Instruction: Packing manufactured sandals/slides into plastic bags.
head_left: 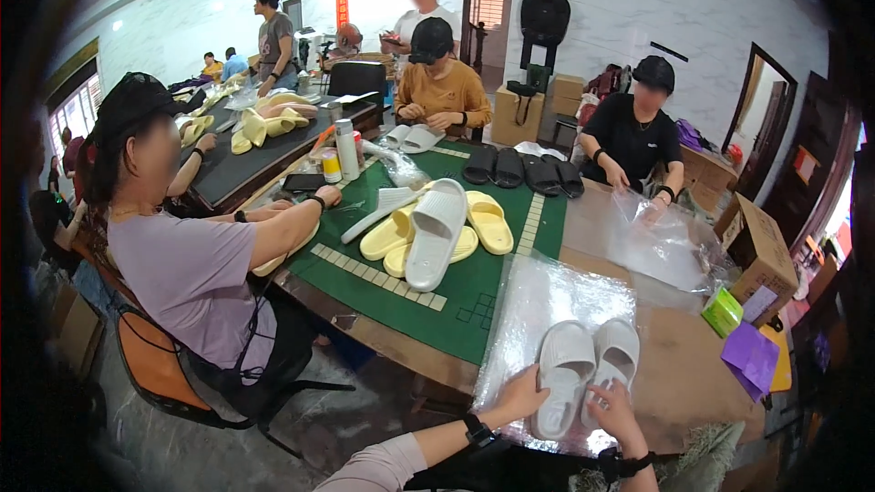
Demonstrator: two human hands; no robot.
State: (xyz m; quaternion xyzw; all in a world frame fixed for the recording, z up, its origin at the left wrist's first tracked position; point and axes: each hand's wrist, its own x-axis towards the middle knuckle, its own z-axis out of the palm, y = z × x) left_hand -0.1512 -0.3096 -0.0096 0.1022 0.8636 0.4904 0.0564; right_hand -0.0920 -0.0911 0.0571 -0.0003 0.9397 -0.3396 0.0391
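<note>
Head view: grey slippers side by side on clear plastic, heels toward you
To the left, loose slippers heap on a green mat; your left hand meets the pair's left edge and your right hand its right heel, seemingly to keep them aligned; contact is partly hidden, so I cannot tell whether either grip is closed

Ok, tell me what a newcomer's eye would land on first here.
Probably the pile of yellow and grey slippers on the green mat, mid-picture. Next, the pale grey pair at lower right, lying on clear plastic with the wearer's hands at its heels. The black slippers stand out toward the mat's far right corner.
</note>
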